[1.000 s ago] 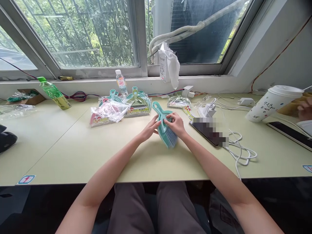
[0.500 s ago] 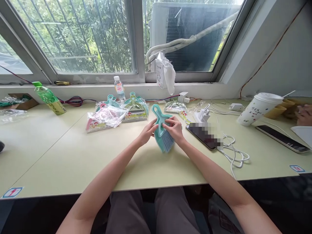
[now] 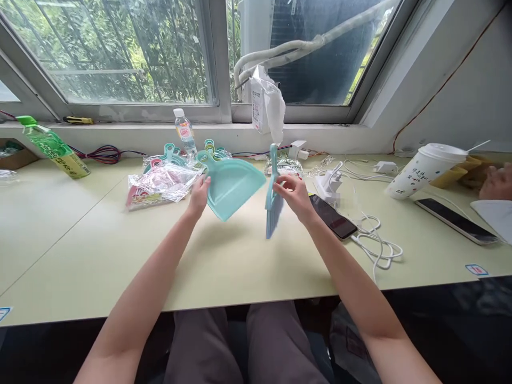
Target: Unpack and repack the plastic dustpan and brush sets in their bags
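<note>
My left hand [image 3: 199, 196] grips a teal dustpan [image 3: 234, 186] near its handle end, the pan tilted with its wide edge toward the right. In my right hand [image 3: 295, 193] is a small teal hand brush [image 3: 272, 181], held upright with its handle up and its grey-blue bristles pointing down. A gap separates dustpan and brush, both raised above the pale yellow table [image 3: 240, 272]. Behind my left hand lie plastic-wrapped dustpan sets, a pink one [image 3: 160, 184] in front and others in teal and green behind it.
A green-capped bottle [image 3: 56, 149] leans at the left; a clear bottle [image 3: 185, 133] stands by the window. Rightward lie a phone [image 3: 334, 217], a white cable [image 3: 380, 248], a charger [image 3: 328, 184], a white cup [image 3: 426, 170] and another phone [image 3: 456, 221]. Another person's hand [image 3: 498, 184] shows far right.
The brush and dustpan, earlier held together by both hands, are now apart. My left hand has moved left with the dustpan; my right hand keeps the brush, now turned edge-on.
</note>
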`<state>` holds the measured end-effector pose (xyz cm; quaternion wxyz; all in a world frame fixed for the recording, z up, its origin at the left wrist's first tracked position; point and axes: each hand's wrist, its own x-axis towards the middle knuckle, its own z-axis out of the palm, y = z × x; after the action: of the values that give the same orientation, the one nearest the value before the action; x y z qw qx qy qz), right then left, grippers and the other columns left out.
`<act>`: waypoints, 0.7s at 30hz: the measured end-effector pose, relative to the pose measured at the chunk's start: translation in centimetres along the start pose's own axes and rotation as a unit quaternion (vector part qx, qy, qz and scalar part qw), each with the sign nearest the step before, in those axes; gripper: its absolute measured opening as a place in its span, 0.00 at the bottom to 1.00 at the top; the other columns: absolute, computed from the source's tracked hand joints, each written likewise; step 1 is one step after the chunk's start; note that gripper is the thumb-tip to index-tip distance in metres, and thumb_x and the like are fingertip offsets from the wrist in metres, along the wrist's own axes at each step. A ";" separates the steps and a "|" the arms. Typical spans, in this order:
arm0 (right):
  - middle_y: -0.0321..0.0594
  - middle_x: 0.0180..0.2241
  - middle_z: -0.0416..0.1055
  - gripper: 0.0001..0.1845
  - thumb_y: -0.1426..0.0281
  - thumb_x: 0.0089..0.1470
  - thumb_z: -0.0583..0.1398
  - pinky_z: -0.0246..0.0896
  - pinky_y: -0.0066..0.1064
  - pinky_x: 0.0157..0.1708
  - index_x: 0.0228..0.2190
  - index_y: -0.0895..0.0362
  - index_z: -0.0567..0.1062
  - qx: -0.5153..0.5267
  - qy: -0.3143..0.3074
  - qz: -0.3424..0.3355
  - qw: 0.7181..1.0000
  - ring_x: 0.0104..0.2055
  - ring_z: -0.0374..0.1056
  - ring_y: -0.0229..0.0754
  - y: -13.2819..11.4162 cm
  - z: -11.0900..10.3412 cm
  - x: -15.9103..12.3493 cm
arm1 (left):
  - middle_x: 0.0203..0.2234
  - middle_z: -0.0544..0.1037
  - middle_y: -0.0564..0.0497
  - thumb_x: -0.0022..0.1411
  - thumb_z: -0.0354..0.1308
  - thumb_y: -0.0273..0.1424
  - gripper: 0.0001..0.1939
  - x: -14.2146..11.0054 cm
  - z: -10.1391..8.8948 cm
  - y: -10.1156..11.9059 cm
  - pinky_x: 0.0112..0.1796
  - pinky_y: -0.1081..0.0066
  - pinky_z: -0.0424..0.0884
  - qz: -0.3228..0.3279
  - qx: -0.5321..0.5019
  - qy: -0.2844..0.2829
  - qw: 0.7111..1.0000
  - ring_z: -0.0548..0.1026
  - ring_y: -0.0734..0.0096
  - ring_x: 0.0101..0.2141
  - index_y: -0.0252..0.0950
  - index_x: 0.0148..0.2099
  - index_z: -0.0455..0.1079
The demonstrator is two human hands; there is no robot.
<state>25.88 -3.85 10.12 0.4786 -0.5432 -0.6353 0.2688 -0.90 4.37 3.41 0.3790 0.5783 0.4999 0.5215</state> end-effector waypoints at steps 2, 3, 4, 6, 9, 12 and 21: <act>0.40 0.35 0.69 0.15 0.57 0.51 0.61 0.59 0.30 0.34 0.28 0.56 0.74 -0.189 -0.003 0.025 0.982 0.33 0.65 0.38 1.4 -0.2 0.3 | 0.39 0.75 0.44 0.58 0.51 0.47 0.24 -0.2 -0.4 0.4 0.43 0.64 0.69 -0.040 0.062 -0.107 0.992 0.72 0.58 0.42 0.32 0.45 0.71; 0.41 0.37 0.70 0.14 0.58 0.51 0.61 0.59 0.31 0.36 0.29 0.57 0.75 -0.279 -0.022 0.042 0.959 0.35 0.67 0.40 2.1 -0.1 0.3 | 0.37 0.75 0.45 0.57 0.51 0.47 0.23 -0.5 -0.5 0.5 0.41 0.64 0.69 -0.051 0.103 -0.151 0.982 0.72 0.59 0.40 0.32 0.42 0.72; 0.43 0.38 0.71 0.13 0.59 0.52 0.60 0.59 0.32 0.37 0.30 0.57 0.76 -0.355 -0.049 0.061 0.931 0.38 0.68 0.43 2.7 0.0 0.3 | 0.35 0.75 0.46 0.56 0.51 0.47 0.22 -0.7 -0.5 0.5 0.40 0.65 0.68 -0.053 0.146 -0.192 0.969 0.72 0.59 0.38 0.32 0.39 0.72; 0.46 0.40 0.72 0.15 0.60 0.53 0.59 0.59 0.33 0.39 0.33 0.57 0.78 -0.451 -0.106 0.093 0.881 0.40 0.69 0.46 3.7 0.2 0.1 | 0.32 0.75 0.48 0.58 0.49 0.48 0.22 -1.2 -0.4 0.5 0.38 0.66 0.66 -0.041 0.219 -0.256 0.941 0.71 0.60 0.36 0.34 0.34 0.71; 0.47 0.43 0.72 0.18 0.59 0.54 0.57 0.58 0.33 0.40 0.38 0.57 0.79 -0.481 -0.152 0.120 0.855 0.43 0.70 0.48 4.5 0.5 0.0 | 0.34 0.75 0.48 0.61 0.45 0.48 0.23 -1.5 -0.4 0.5 0.36 0.68 0.63 -0.004 0.309 -0.265 0.913 0.71 0.60 0.37 0.36 0.34 0.70; 0.45 0.45 0.72 0.19 0.55 0.54 0.57 0.58 0.33 0.41 0.39 0.54 0.78 -0.453 -0.163 0.120 0.868 0.45 0.69 0.47 4.7 0.3 0.1 | 0.34 0.76 0.47 0.61 0.44 0.49 0.22 -1.5 -0.7 0.7 0.33 0.69 0.60 0.010 0.383 -0.240 0.892 0.71 0.61 0.36 0.37 0.32 0.69; 0.42 0.42 0.76 0.19 0.54 0.50 0.59 0.56 0.32 0.37 0.35 0.53 0.80 -0.418 -0.164 0.123 0.885 0.44 0.69 0.46 5.5 -0.2 0.4 | 0.22 0.71 0.50 0.60 0.46 0.47 0.21 -1.6 -1.1 0.7 0.26 0.70 0.53 0.037 0.380 -0.264 0.886 0.65 0.67 0.25 0.38 0.24 0.61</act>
<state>28.44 -2.04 5.63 0.0598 -0.7149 -0.6862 0.1203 -1.82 2.61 3.90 0.2286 0.8123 0.5198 0.1331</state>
